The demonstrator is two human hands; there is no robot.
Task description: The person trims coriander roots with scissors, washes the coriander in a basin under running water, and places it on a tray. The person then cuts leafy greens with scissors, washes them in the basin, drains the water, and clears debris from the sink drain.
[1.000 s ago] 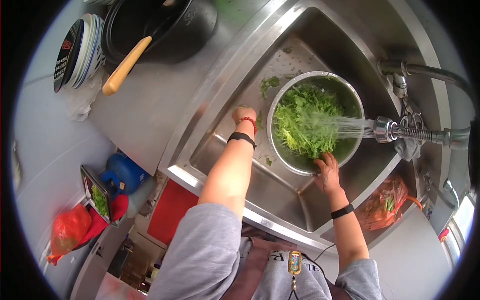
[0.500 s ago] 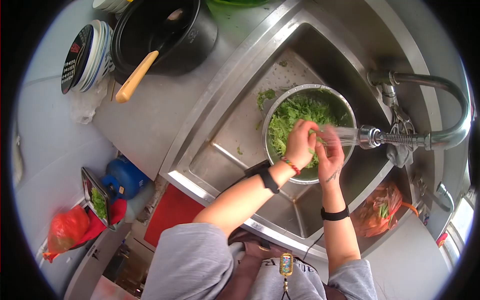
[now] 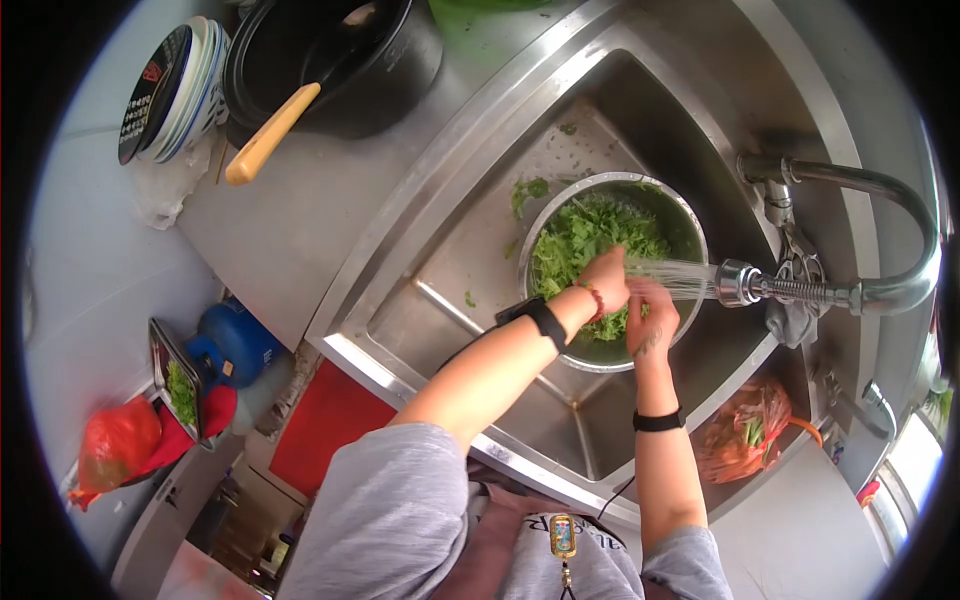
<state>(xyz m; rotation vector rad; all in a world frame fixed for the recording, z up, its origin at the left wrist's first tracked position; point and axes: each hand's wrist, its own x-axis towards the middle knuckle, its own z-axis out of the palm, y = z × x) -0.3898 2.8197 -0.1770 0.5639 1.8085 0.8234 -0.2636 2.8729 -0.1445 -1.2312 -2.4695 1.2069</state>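
Note:
A round metal bowl [image 3: 694,222] stands in the steel sink [image 3: 440,340], holding green leafy vegetables [image 3: 590,235]. Water sprays sideways in the view from the faucet head [image 3: 737,283] over the bowl. My left hand [image 3: 606,280], with a red bead bracelet, is over the leaves; its fingers are partly hidden and blurred by the spray. Close beside it, my right hand [image 3: 650,312] is at the bowl's near right part with bent fingers under the water. Whether either hand holds a leaf cannot be made out.
A black pot [image 3: 400,80] with a yellow-handled utensil [image 3: 272,134] and stacked plates [image 3: 190,95] stand at the upper left. Scattered leaves [image 3: 528,192] lie in the sink. A red plastic bag [image 3: 745,432] is at the lower right, and a blue gas cylinder [image 3: 238,340] at the lower left.
My left hand has moved from the sink floor, left of the bowl, to over the leaves. My right hand has left the bowl's near rim and come under the spray beside it.

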